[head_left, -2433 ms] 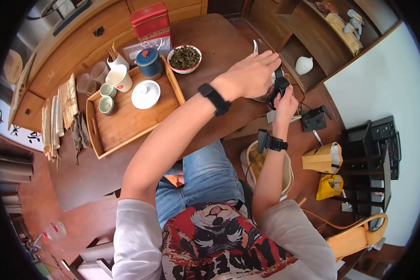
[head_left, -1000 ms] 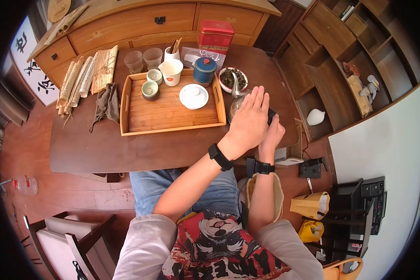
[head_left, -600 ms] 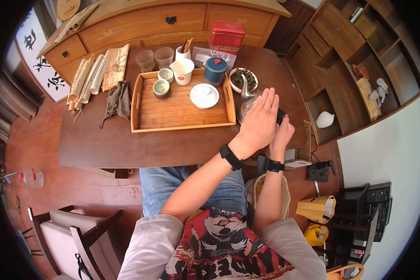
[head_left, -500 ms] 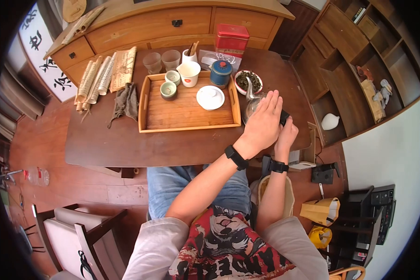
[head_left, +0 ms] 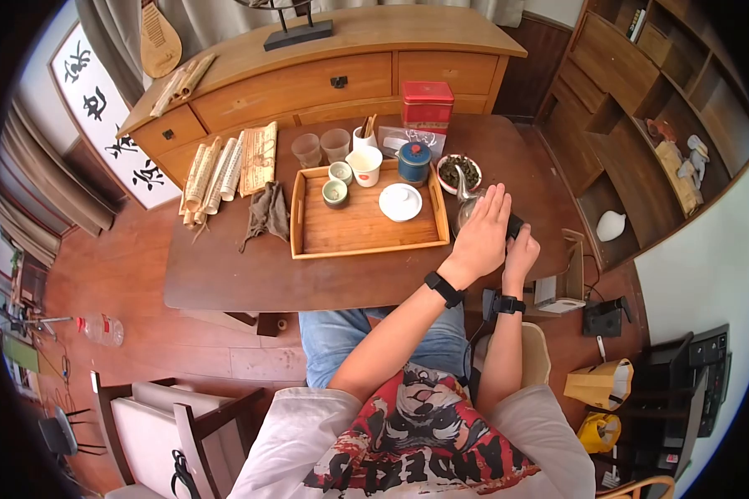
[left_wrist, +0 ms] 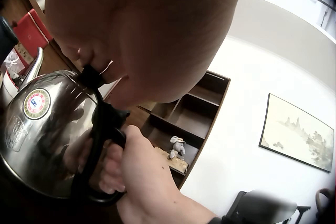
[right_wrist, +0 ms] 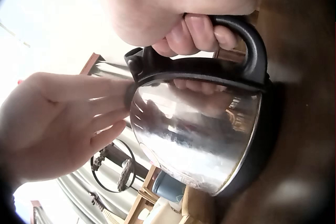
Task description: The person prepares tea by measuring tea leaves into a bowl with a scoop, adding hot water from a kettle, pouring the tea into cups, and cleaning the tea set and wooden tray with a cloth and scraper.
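A steel electric kettle with a black handle is at the right of the wooden tray. My right hand grips the handle, its fingers curled through it in the right wrist view. My left hand lies over the kettle's top with straight fingers, the fingertips at the black lid knob. The curved spout points at the bowl of dark tea leaves. A white lidded bowl stands on the tray nearby.
Also on the tray are a white pitcher, green cups and a blue jar. Behind it stand glasses and a red tin. A grey cloth and bamboo rolls lie left. Shelves rise at right.
Since the earliest frame both hands and the kettle have come left from the table's right edge to beside the tray. Lately the hands keep their pose while the head view tilts up.
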A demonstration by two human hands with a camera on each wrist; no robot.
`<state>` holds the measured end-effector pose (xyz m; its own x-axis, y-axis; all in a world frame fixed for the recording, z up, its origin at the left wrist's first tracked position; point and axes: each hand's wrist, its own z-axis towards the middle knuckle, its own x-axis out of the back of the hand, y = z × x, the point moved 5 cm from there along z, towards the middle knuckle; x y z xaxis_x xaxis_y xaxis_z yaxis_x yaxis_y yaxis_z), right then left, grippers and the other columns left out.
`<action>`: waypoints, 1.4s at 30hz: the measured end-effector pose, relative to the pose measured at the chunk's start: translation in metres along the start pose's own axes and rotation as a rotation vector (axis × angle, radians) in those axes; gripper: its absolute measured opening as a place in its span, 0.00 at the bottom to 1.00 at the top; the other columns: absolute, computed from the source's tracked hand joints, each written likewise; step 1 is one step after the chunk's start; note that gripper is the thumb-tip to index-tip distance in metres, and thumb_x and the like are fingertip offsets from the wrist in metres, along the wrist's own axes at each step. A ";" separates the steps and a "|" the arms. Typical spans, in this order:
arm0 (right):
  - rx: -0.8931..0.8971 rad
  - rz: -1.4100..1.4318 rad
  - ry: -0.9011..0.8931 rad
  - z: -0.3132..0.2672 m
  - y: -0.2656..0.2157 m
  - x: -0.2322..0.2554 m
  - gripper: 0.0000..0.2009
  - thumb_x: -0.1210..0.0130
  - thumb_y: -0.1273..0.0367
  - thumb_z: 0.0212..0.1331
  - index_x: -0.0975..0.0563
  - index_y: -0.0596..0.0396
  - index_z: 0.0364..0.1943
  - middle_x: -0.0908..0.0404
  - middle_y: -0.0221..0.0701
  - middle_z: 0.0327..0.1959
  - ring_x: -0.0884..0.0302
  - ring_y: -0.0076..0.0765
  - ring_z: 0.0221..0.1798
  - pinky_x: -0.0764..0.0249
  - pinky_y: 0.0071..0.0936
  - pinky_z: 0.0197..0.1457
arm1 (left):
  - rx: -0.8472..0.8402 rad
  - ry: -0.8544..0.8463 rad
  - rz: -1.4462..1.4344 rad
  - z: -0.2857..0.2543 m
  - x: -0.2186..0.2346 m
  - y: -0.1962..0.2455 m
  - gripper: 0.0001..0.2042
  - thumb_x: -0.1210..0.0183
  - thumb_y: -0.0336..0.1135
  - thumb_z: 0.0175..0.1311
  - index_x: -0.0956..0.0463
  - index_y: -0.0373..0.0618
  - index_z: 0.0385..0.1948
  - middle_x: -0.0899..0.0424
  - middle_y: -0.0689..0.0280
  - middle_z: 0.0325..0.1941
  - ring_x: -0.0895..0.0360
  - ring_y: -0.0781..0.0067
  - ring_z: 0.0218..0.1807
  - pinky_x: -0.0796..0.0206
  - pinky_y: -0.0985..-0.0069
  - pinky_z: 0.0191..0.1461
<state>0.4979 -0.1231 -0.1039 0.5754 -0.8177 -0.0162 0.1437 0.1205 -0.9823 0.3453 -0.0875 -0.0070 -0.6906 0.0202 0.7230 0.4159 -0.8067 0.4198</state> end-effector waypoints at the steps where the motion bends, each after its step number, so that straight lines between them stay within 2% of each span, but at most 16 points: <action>1: 0.019 -0.024 0.012 -0.002 0.000 0.001 0.31 0.51 0.58 0.87 0.25 0.64 0.21 0.29 0.25 0.16 0.33 0.22 0.19 0.36 0.30 0.25 | -0.008 -0.007 0.002 0.001 0.002 0.001 0.41 0.33 0.34 0.65 0.39 0.21 0.78 0.41 0.34 0.87 0.46 0.38 0.90 0.53 0.53 0.93; 3: 0.038 -0.048 0.036 -0.006 0.001 0.001 0.32 0.51 0.58 0.87 0.25 0.66 0.21 0.29 0.26 0.16 0.32 0.23 0.19 0.35 0.31 0.25 | -0.010 -0.016 -0.098 0.002 0.006 0.004 0.37 0.40 0.28 0.67 0.40 0.21 0.78 0.42 0.34 0.87 0.47 0.34 0.90 0.51 0.49 0.92; 9: 0.112 -0.174 0.021 -0.009 -0.009 0.003 0.30 0.54 0.58 0.89 0.22 0.66 0.25 0.28 0.22 0.20 0.35 0.19 0.22 0.39 0.29 0.26 | -0.024 -0.050 -0.157 0.003 0.006 -0.002 0.39 0.41 0.25 0.66 0.42 0.21 0.80 0.45 0.34 0.88 0.50 0.34 0.91 0.53 0.48 0.92; 14: 0.021 -0.065 0.029 -0.009 -0.004 0.004 0.32 0.54 0.57 0.89 0.24 0.64 0.22 0.29 0.23 0.17 0.34 0.20 0.20 0.35 0.28 0.25 | -0.031 -0.071 -0.195 0.002 0.007 -0.004 0.38 0.43 0.23 0.68 0.43 0.22 0.81 0.47 0.35 0.89 0.52 0.35 0.91 0.55 0.48 0.93; 18: -0.009 -0.074 0.052 -0.014 -0.007 0.008 0.32 0.54 0.56 0.89 0.23 0.63 0.23 0.30 0.22 0.17 0.36 0.19 0.20 0.37 0.27 0.24 | -0.018 -0.083 -0.240 0.000 0.005 -0.007 0.39 0.43 0.23 0.67 0.45 0.23 0.81 0.48 0.36 0.90 0.53 0.36 0.92 0.55 0.48 0.93; 21: -0.060 -0.153 -0.054 -0.007 0.001 0.019 0.26 0.50 0.59 0.88 0.20 0.64 0.29 0.26 0.23 0.22 0.31 0.19 0.25 0.32 0.27 0.29 | -0.017 -0.068 -0.264 -0.002 0.009 -0.006 0.44 0.36 0.28 0.65 0.47 0.21 0.82 0.50 0.36 0.91 0.54 0.38 0.93 0.57 0.49 0.94; 24: 0.212 -0.192 0.050 0.004 -0.014 0.031 0.10 0.40 0.67 0.82 0.17 0.60 0.41 0.16 0.24 0.37 0.23 0.18 0.40 0.25 0.24 0.46 | -0.034 -0.066 -0.306 -0.004 0.025 -0.010 0.45 0.37 0.26 0.66 0.50 0.23 0.84 0.52 0.37 0.91 0.53 0.36 0.92 0.53 0.51 0.92; 26: 0.228 -0.212 0.107 -0.002 -0.056 0.028 0.08 0.38 0.68 0.80 0.16 0.59 0.44 0.16 0.23 0.37 0.21 0.18 0.40 0.24 0.22 0.48 | 0.071 0.006 -0.600 -0.011 0.055 -0.017 0.45 0.38 0.24 0.68 0.52 0.31 0.86 0.55 0.41 0.93 0.48 0.36 0.90 0.45 0.54 0.89; 27: 0.242 -0.205 0.116 -0.004 -0.073 0.026 0.07 0.37 0.69 0.80 0.16 0.58 0.44 0.16 0.22 0.38 0.21 0.19 0.41 0.24 0.21 0.49 | 0.141 0.001 -0.588 -0.015 0.066 -0.025 0.44 0.37 0.24 0.69 0.50 0.35 0.87 0.53 0.43 0.93 0.42 0.37 0.88 0.39 0.58 0.86; 29: 0.253 -0.189 0.084 -0.010 -0.100 0.011 0.06 0.36 0.70 0.79 0.16 0.59 0.44 0.15 0.25 0.42 0.20 0.19 0.42 0.24 0.20 0.50 | 0.240 0.025 -0.567 -0.028 0.084 -0.045 0.42 0.36 0.24 0.69 0.46 0.34 0.85 0.47 0.43 0.91 0.39 0.38 0.87 0.36 0.58 0.84; 31: 0.403 -0.286 -0.085 -0.021 -0.125 -0.018 0.05 0.36 0.71 0.78 0.17 0.60 0.44 0.15 0.29 0.46 0.19 0.20 0.42 0.23 0.21 0.49 | 0.309 0.158 -0.501 -0.044 0.094 -0.071 0.36 0.32 0.25 0.68 0.35 0.35 0.80 0.31 0.41 0.84 0.31 0.38 0.83 0.32 0.56 0.82; 32: 0.345 -0.194 -0.200 -0.028 -0.134 -0.038 0.04 0.35 0.73 0.76 0.17 0.60 0.44 0.15 0.31 0.49 0.18 0.21 0.42 0.21 0.23 0.47 | 0.348 0.185 -0.448 -0.051 0.099 -0.086 0.35 0.32 0.25 0.68 0.33 0.35 0.78 0.28 0.41 0.82 0.28 0.38 0.81 0.30 0.56 0.81; 35: 0.342 -0.219 -0.526 -0.045 -0.139 -0.097 0.04 0.34 0.76 0.71 0.16 0.60 0.46 0.13 0.31 0.44 0.15 0.25 0.43 0.18 0.25 0.47 | 0.456 0.262 -0.268 -0.072 0.115 -0.126 0.31 0.30 0.25 0.67 0.28 0.34 0.74 0.20 0.44 0.73 0.17 0.42 0.69 0.21 0.57 0.71; 37: 0.252 -0.225 -0.635 -0.058 -0.130 -0.131 0.07 0.33 0.77 0.69 0.15 0.59 0.48 0.12 0.34 0.42 0.12 0.29 0.44 0.16 0.28 0.47 | 0.508 0.331 -0.241 -0.076 0.130 -0.144 0.31 0.30 0.25 0.67 0.26 0.34 0.73 0.17 0.45 0.70 0.16 0.45 0.66 0.21 0.58 0.69; 39: 0.302 -0.315 -0.706 -0.066 -0.122 -0.156 0.14 0.31 0.77 0.66 0.16 0.58 0.54 0.11 0.39 0.49 0.10 0.39 0.46 0.15 0.33 0.49 | 0.536 0.325 -0.203 -0.084 0.129 -0.162 0.31 0.29 0.25 0.66 0.26 0.33 0.72 0.17 0.45 0.69 0.16 0.46 0.66 0.21 0.59 0.68; 42: 0.337 -0.321 -0.712 -0.070 -0.106 -0.176 0.17 0.33 0.79 0.65 0.17 0.59 0.58 0.12 0.40 0.52 0.10 0.42 0.53 0.14 0.35 0.55 | 0.604 0.262 -0.235 -0.091 0.130 -0.175 0.31 0.27 0.26 0.65 0.24 0.33 0.71 0.17 0.45 0.70 0.16 0.46 0.67 0.21 0.59 0.69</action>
<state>0.3248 -0.0309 -0.0104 0.8190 -0.3053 0.4858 0.5534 0.1966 -0.8094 0.1295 0.0024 -0.0365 -0.8909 -0.0499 0.4515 0.4416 -0.3273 0.8353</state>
